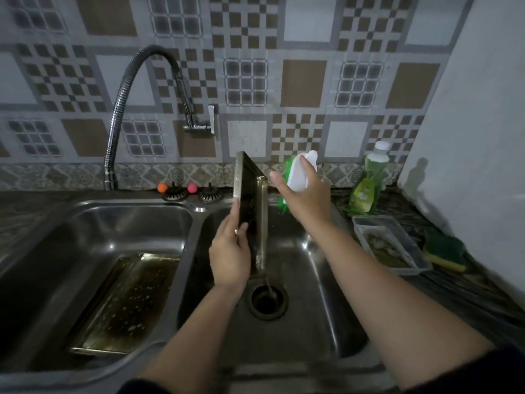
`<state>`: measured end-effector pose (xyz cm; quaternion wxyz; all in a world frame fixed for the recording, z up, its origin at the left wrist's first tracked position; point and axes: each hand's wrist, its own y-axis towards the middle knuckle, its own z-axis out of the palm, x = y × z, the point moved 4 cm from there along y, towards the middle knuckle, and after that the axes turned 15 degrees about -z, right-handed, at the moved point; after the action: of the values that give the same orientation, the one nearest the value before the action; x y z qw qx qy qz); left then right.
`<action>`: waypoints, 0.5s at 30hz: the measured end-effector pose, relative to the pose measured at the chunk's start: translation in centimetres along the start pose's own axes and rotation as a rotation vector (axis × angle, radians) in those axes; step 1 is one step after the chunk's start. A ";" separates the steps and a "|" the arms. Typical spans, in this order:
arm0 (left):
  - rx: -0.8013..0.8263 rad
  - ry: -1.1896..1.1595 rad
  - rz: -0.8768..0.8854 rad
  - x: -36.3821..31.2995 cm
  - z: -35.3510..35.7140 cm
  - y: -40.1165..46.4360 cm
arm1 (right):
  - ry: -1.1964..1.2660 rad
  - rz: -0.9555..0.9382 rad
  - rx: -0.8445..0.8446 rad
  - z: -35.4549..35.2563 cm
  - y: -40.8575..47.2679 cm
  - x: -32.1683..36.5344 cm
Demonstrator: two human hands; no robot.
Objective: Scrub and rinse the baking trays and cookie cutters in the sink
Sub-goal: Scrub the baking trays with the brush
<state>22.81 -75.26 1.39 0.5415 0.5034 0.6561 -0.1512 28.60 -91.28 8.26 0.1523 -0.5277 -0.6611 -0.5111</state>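
— Over the right basin (326, 280), what's up?
— Left hand (230, 260) grips one tray (251, 206) upright; right hand (305, 194) clutches one brush (298, 174).
— Trays total?
— Two: the second tray (127, 302) lies flat in the left basin (85, 228).

Left hand (229, 258) grips baking tray (250, 206) upright over right sink basin (326, 280); right hand (305, 194) holds scrub brush (298, 174); second tray (127, 302) lies in left basin (85, 223).

The wall tiles (301, 81) carry brown-and-white checks, grids and plain squares. The brush (298, 177) has a white back and green bristles. The soap bottle (369, 183) is green with a white cap. The sponge (443, 251) is green over yellow. Both trays (250, 200) (127, 302) look dark and brownish. The sink (326, 280) is silver-grey steel.
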 end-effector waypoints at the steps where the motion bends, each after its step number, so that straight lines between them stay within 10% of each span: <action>1: -0.009 0.026 0.017 -0.3 0.3 -0.6 | -0.002 0.011 -0.018 0.0 0.4 0.5; 15: 0.304 -0.097 0.072 -1.2 1.6 -2.8 | 0.176 0.023 -0.062 -0.1 0.4 2.4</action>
<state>21.31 -78.34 0.87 0.4954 0.5947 0.5802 -0.2535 27.96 -90.08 10.31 0.1992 -0.4929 -0.6231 -0.5737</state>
